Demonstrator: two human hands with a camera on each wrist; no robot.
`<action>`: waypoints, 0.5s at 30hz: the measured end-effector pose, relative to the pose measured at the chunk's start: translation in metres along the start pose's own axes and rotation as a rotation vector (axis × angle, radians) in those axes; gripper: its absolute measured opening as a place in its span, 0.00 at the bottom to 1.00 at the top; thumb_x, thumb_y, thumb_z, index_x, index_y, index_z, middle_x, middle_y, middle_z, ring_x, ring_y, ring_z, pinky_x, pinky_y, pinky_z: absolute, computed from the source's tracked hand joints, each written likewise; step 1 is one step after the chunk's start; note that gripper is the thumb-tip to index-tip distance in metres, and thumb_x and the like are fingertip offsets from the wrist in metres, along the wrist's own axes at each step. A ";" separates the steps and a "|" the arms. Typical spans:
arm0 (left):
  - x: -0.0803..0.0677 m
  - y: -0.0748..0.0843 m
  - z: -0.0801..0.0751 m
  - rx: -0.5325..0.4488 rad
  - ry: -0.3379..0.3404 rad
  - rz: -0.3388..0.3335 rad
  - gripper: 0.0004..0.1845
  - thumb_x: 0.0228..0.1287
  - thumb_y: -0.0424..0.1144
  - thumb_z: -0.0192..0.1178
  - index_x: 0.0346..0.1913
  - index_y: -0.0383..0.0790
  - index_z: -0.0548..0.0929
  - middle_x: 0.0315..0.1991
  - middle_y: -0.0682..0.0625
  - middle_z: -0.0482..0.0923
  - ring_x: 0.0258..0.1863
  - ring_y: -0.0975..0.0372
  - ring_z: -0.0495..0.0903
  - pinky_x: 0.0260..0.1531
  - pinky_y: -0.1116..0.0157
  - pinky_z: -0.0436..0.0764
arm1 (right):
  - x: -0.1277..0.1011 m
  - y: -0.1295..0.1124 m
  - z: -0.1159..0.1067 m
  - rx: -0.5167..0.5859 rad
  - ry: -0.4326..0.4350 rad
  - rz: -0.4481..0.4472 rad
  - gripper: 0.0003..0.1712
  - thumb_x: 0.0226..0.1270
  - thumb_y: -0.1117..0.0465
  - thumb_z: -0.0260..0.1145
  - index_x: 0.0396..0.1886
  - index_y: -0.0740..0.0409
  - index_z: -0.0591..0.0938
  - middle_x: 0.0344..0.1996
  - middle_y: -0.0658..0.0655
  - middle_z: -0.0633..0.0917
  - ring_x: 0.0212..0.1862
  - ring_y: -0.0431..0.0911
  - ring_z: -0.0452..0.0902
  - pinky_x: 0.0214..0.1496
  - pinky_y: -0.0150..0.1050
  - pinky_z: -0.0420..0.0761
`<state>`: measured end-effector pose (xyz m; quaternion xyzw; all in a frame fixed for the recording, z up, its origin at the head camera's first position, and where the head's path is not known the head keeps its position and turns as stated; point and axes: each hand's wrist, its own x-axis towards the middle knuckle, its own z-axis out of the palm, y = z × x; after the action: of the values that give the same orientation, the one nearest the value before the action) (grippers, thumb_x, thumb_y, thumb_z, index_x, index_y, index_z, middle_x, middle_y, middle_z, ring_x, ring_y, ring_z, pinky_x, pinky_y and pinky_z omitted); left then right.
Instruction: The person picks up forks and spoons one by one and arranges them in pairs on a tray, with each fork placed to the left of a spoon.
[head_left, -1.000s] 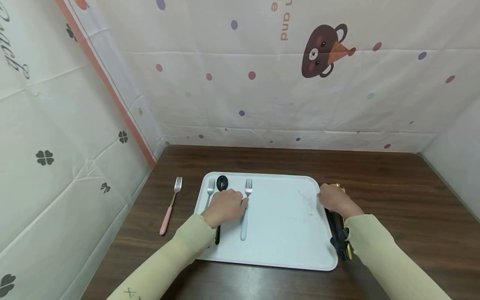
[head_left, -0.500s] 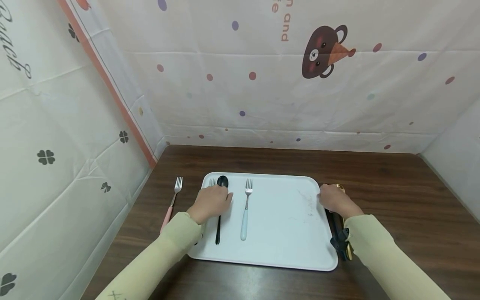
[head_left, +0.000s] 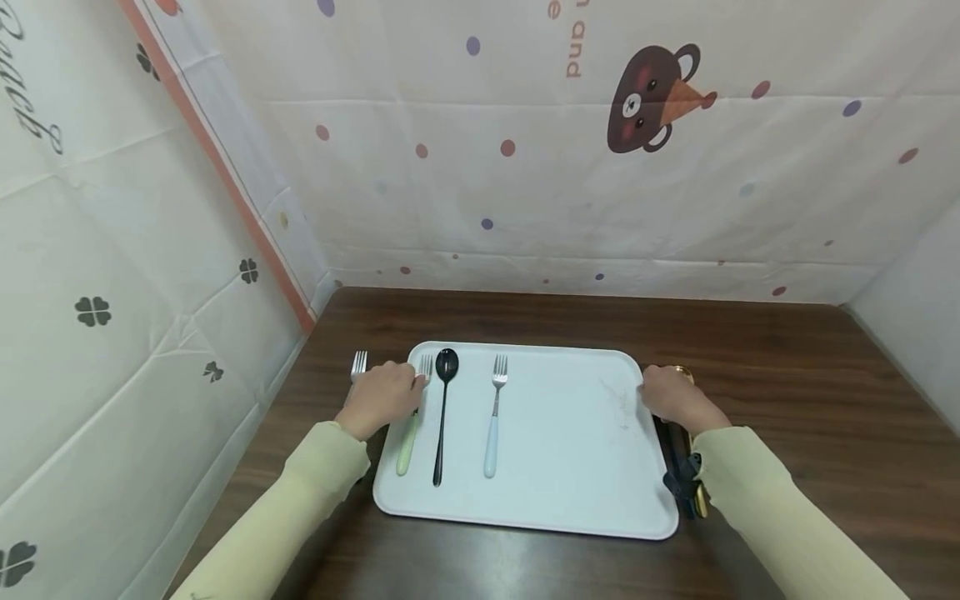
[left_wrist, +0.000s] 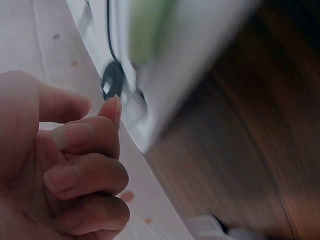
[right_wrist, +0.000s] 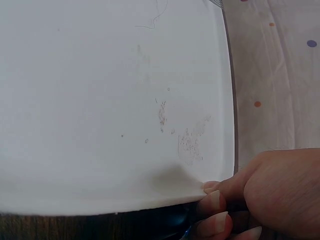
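- Clearly, the left hand (head_left: 382, 396) is empty, its fingers loosely curled round nothing; it hangs between the loose fork (head_left: 360, 362) and the tray (head_left: 570, 467); whether it touches either I cannot tell.
- The right hand (head_left: 675, 398) is clamped on the tray's right rim, thumb on top, fingers beneath; a light, even pinch should steady the tray best, since lifting that edge could set the cutlery sliding.
- The loose fork lies on the table (head_left: 787, 400) just left of the tray, tines pointing away from the person; its handle is hidden behind the left hand and sleeve; pinching it mid-handle from above would probably keep it level.
- On the tray, left to right, lie the green fork (head_left: 407, 446), the black spoon (head_left: 440, 433) and the blue fork (head_left: 491, 446); keeping the wrist high would stop the sleeve nudging the green fork, the nearest.
- Beyond the right rim lie dark and gold things (head_left: 681, 475), partly covered by the right hand and sleeve; the patterned cloth (head_left: 420, 200) hangs behind.
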<state>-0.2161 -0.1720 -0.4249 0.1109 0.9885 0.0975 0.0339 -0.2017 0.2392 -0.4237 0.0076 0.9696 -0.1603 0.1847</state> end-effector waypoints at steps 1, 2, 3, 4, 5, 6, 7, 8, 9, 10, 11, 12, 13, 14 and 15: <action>0.001 -0.004 0.001 0.013 0.001 -0.007 0.21 0.71 0.45 0.48 0.18 0.43 0.72 0.12 0.51 0.64 0.12 0.61 0.65 0.12 0.65 0.62 | -0.001 0.000 0.000 0.006 -0.003 -0.001 0.17 0.74 0.64 0.48 0.48 0.78 0.74 0.23 0.60 0.76 0.24 0.47 0.73 0.26 0.37 0.72; 0.001 -0.008 0.001 0.026 0.001 -0.014 0.20 0.71 0.44 0.49 0.18 0.42 0.73 0.12 0.51 0.65 0.12 0.61 0.65 0.12 0.65 0.62 | -0.002 0.000 0.000 0.010 -0.004 -0.001 0.17 0.74 0.64 0.48 0.48 0.78 0.73 0.24 0.60 0.76 0.25 0.47 0.73 0.26 0.37 0.72; 0.002 -0.011 0.002 0.045 0.003 -0.018 0.20 0.70 0.44 0.49 0.19 0.42 0.73 0.13 0.50 0.65 0.12 0.60 0.66 0.12 0.65 0.62 | -0.002 0.001 0.001 0.011 -0.004 -0.003 0.17 0.74 0.65 0.48 0.48 0.78 0.73 0.24 0.60 0.77 0.25 0.47 0.73 0.26 0.37 0.72; 0.003 -0.015 0.004 0.061 0.004 -0.019 0.20 0.70 0.43 0.50 0.19 0.41 0.73 0.13 0.50 0.66 0.13 0.60 0.66 0.12 0.64 0.63 | -0.002 0.001 0.001 0.012 -0.005 -0.005 0.17 0.73 0.65 0.49 0.48 0.78 0.74 0.23 0.60 0.77 0.24 0.47 0.73 0.26 0.37 0.72; 0.004 -0.017 0.005 0.076 0.003 -0.024 0.19 0.69 0.43 0.51 0.19 0.41 0.74 0.13 0.49 0.67 0.13 0.59 0.67 0.13 0.63 0.64 | -0.003 0.002 0.002 0.011 -0.005 -0.004 0.17 0.73 0.65 0.49 0.47 0.77 0.74 0.23 0.59 0.77 0.24 0.47 0.73 0.26 0.37 0.72; 0.005 -0.020 0.006 0.091 0.000 -0.027 0.19 0.69 0.43 0.51 0.20 0.40 0.75 0.13 0.49 0.67 0.13 0.59 0.68 0.13 0.63 0.65 | -0.003 0.002 0.002 0.004 -0.004 -0.005 0.17 0.73 0.65 0.49 0.47 0.77 0.74 0.23 0.59 0.77 0.24 0.47 0.73 0.26 0.37 0.72; 0.005 -0.022 0.007 0.099 -0.008 -0.034 0.18 0.69 0.44 0.52 0.21 0.40 0.76 0.14 0.48 0.69 0.14 0.58 0.69 0.14 0.62 0.66 | -0.003 0.002 0.002 0.001 -0.003 -0.003 0.17 0.73 0.65 0.49 0.47 0.77 0.75 0.22 0.59 0.77 0.24 0.47 0.73 0.26 0.37 0.72; 0.006 -0.024 0.008 0.097 -0.024 -0.042 0.17 0.69 0.44 0.52 0.23 0.39 0.77 0.15 0.48 0.70 0.15 0.58 0.70 0.15 0.62 0.67 | -0.002 0.002 0.002 -0.004 -0.004 -0.004 0.16 0.73 0.65 0.49 0.46 0.77 0.75 0.22 0.59 0.77 0.23 0.47 0.73 0.25 0.37 0.72; 0.006 -0.025 0.008 0.092 -0.039 -0.049 0.17 0.69 0.45 0.52 0.24 0.39 0.78 0.15 0.48 0.70 0.16 0.58 0.70 0.16 0.62 0.67 | -0.002 0.002 0.002 -0.005 -0.005 -0.004 0.16 0.73 0.65 0.49 0.46 0.77 0.75 0.21 0.58 0.77 0.23 0.47 0.73 0.25 0.36 0.72; 0.006 -0.026 0.009 0.082 -0.056 -0.054 0.17 0.69 0.46 0.53 0.25 0.39 0.78 0.16 0.48 0.71 0.16 0.58 0.70 0.17 0.62 0.68 | -0.002 0.001 0.001 -0.003 -0.005 -0.003 0.16 0.73 0.64 0.50 0.46 0.77 0.75 0.21 0.58 0.76 0.23 0.46 0.73 0.25 0.36 0.71; 0.007 -0.027 0.009 0.069 -0.071 -0.060 0.17 0.69 0.46 0.53 0.27 0.38 0.79 0.16 0.48 0.71 0.17 0.58 0.70 0.17 0.62 0.68 | -0.001 0.001 0.001 -0.003 -0.004 -0.002 0.17 0.74 0.64 0.50 0.46 0.77 0.75 0.21 0.58 0.76 0.23 0.46 0.73 0.25 0.36 0.71; 0.008 -0.027 0.009 0.054 -0.085 -0.062 0.16 0.69 0.46 0.53 0.28 0.38 0.79 0.17 0.48 0.71 0.17 0.58 0.71 0.17 0.62 0.68 | -0.001 0.000 0.001 -0.003 -0.004 -0.002 0.17 0.74 0.64 0.50 0.47 0.77 0.75 0.21 0.58 0.76 0.23 0.46 0.73 0.25 0.36 0.71; 0.008 -0.027 0.009 0.039 -0.096 -0.063 0.16 0.69 0.45 0.52 0.28 0.38 0.79 0.17 0.48 0.71 0.17 0.58 0.71 0.18 0.63 0.68 | -0.001 0.000 0.000 0.001 -0.002 -0.003 0.17 0.74 0.64 0.49 0.46 0.77 0.75 0.21 0.58 0.76 0.23 0.46 0.73 0.25 0.36 0.71; 0.010 -0.026 0.009 0.026 -0.102 -0.060 0.16 0.69 0.45 0.52 0.28 0.37 0.78 0.17 0.48 0.71 0.17 0.59 0.70 0.17 0.63 0.68 | -0.001 0.001 -0.001 0.003 0.001 -0.004 0.17 0.74 0.64 0.49 0.46 0.76 0.75 0.21 0.58 0.76 0.23 0.46 0.73 0.25 0.36 0.71; 0.011 -0.026 0.009 0.017 -0.102 -0.055 0.16 0.69 0.44 0.52 0.27 0.38 0.78 0.16 0.48 0.71 0.16 0.59 0.70 0.17 0.64 0.67 | -0.002 0.001 -0.001 0.007 0.005 -0.004 0.16 0.74 0.64 0.49 0.46 0.76 0.75 0.21 0.58 0.75 0.23 0.47 0.72 0.25 0.37 0.71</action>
<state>-0.2311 -0.1927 -0.4395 0.0890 0.9889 0.0821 0.0859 -0.2005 0.2405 -0.4222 0.0067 0.9696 -0.1639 0.1818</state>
